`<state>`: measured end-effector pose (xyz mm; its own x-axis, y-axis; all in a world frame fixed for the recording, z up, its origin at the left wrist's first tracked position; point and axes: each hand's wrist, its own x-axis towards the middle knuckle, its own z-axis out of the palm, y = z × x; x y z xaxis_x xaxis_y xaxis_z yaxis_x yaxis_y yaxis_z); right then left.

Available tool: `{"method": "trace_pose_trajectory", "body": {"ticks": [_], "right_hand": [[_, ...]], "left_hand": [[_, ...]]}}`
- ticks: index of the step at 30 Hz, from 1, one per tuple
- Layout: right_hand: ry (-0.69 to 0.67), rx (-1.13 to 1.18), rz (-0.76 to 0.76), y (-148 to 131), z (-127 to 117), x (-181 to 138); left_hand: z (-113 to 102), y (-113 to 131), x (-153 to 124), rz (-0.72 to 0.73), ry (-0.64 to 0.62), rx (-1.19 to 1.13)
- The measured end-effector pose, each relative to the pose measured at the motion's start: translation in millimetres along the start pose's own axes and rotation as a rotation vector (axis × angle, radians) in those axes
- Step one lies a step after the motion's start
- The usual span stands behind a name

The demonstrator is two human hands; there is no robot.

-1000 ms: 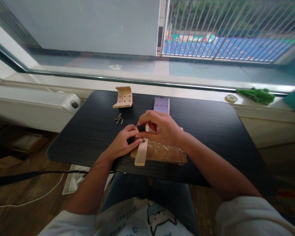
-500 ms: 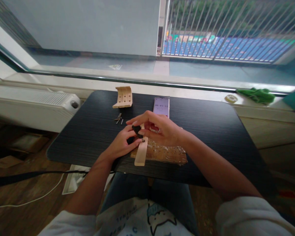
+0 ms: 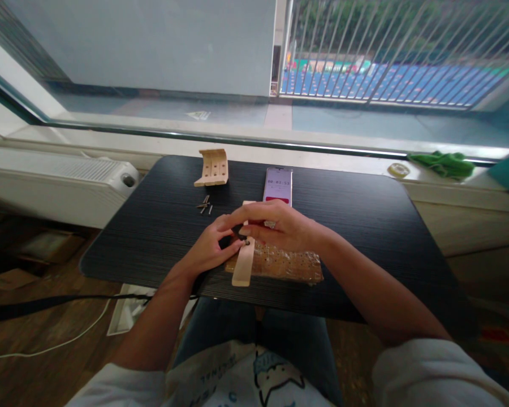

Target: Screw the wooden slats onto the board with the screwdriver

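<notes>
A pale wooden strip [image 3: 243, 265] lies across a taped brown block [image 3: 288, 264] with rows of small holes. My left hand [image 3: 210, 246] is closed at the strip's left edge, thumb tip beside a dark hole in it. Over the strip arches my right hand [image 3: 280, 226], its thumb and fingers closed on a small black tool [image 3: 238, 229]. Most of that tool is hidden behind the fingers, so its exact kind is unclear. Its lower end meets the strip near the left thumb.
Several screws [image 3: 204, 204] lie on the dark table [image 3: 343, 209], left of the hands. Behind them stands a curved wooden piece with holes [image 3: 214, 168]. A phone showing a timer [image 3: 279, 183] lies beyond my right hand. Tape [image 3: 398, 170] and a green cloth [image 3: 443, 164] rest on the sill.
My right hand has turned and dropped slightly toward me, covering more of the black tool. More of the phone shows. My left hand and the strip have stayed in place.
</notes>
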<state>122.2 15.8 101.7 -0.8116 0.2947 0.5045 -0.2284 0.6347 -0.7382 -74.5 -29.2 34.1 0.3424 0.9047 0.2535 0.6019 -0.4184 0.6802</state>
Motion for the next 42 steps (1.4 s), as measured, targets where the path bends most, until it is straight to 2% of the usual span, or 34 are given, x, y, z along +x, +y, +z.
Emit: {"method": "trace_pose_trajectory", "body": {"ticks": [6, 15, 31, 42], "right_hand": [[0.007, 0.038, 0.081, 4.7, 1.9, -3.4], [0.036, -0.056, 0.016, 3.6, -0.9, 0.5], [0.131, -0.21, -0.01, -1.3, -2.2, 0.4], [0.183, -0.251, 0.035, -0.9, -1.4, 0.1]], "left_hand": [[0.0, -2.1, 0.2, 0.005, -0.015, -0.001], [-0.9, 1.8, 1.2, 0.033, -0.003, -0.007], [-0.6, -2.5, 2.4, 0.054, -0.022, 0.012], [0.8, -6.0, 0.3, 0.071, -0.026, 0.012]]}}
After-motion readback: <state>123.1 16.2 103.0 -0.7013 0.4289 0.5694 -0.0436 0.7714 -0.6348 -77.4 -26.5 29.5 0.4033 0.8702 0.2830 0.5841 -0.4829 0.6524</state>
